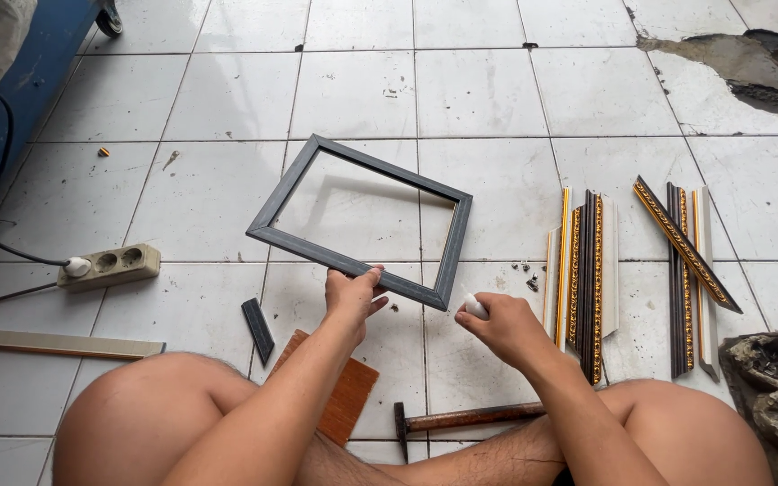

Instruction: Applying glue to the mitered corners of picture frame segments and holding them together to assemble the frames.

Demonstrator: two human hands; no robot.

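Spreading across the whole view, the white tiled floor [497,90] carries everything, with a broken patch of tile [740,63] at the far right corner and a blue cabinet [20,99] along the far left edge. Next in size comes the dark grey picture frame [362,220], an empty rectangle held tilted above the floor, its near rail gripped by the left hand [350,295] with thumb on top and fingers curled under, pinching the rail near its middle. A pale framed panel [47,346] lies flat at the near left. Two groups of cut moulding strips, gold, black and white, lie side by side on the right: one group [583,279] just beside the right hand, the other [688,261] further right. A hammer [465,418] with a wooden handle lies between the person's knees, and an orange-brown board [344,396] sits under the left forearm. A white power strip [110,266] with a plug in it rests at the left, its cable running to the cabinet. A short dark offcut [257,329] lies near the board. The right hand [506,328] has its fingers closed round a small white object [475,306], close to the frame's near right corner; what the object is cannot be told
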